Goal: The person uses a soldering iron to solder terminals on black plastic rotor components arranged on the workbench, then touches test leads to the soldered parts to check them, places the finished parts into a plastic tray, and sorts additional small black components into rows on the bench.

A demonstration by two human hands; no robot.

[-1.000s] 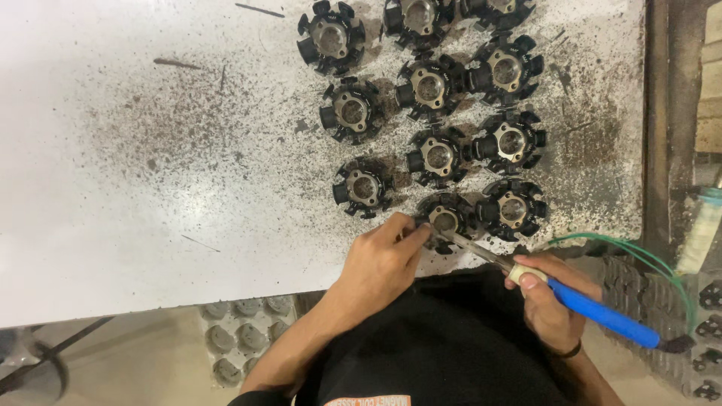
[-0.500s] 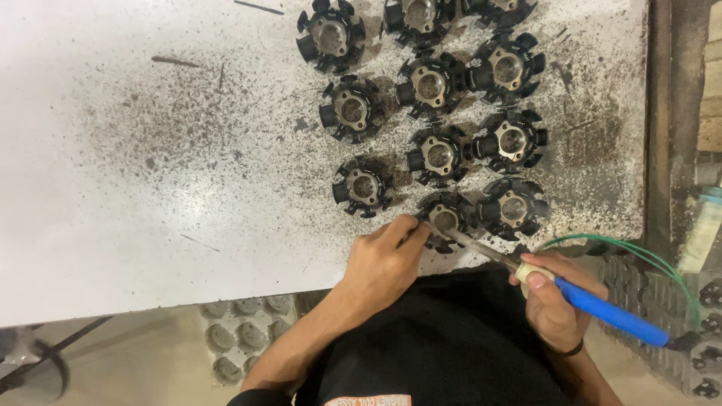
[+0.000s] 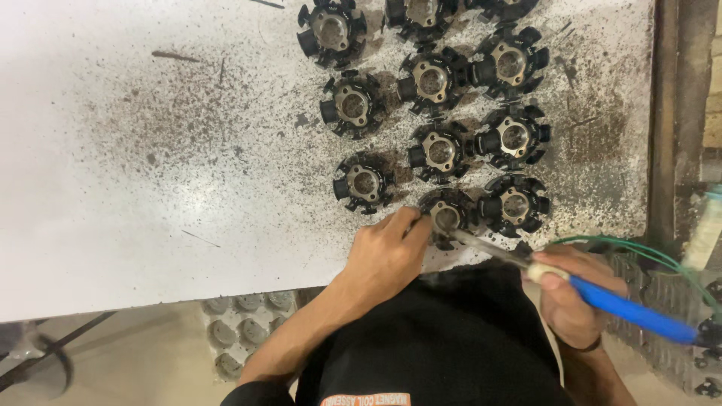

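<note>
Hands on black part [image 3: 450, 216], soldering iron [image 3: 602, 297].

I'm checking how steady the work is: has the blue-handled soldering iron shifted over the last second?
No. The soldering iron in the right hand keeps its tip on the same black round part at the table's near edge.

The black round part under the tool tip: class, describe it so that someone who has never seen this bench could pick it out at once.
Start at the speckled white table and find the cluster of black, toothed ring parts at its right. Go to the near edge, where the left hand rests. The part lies beside those fingers; it alone has the metal tip of the blue-handled tool, held by the right hand, on it.
</note>
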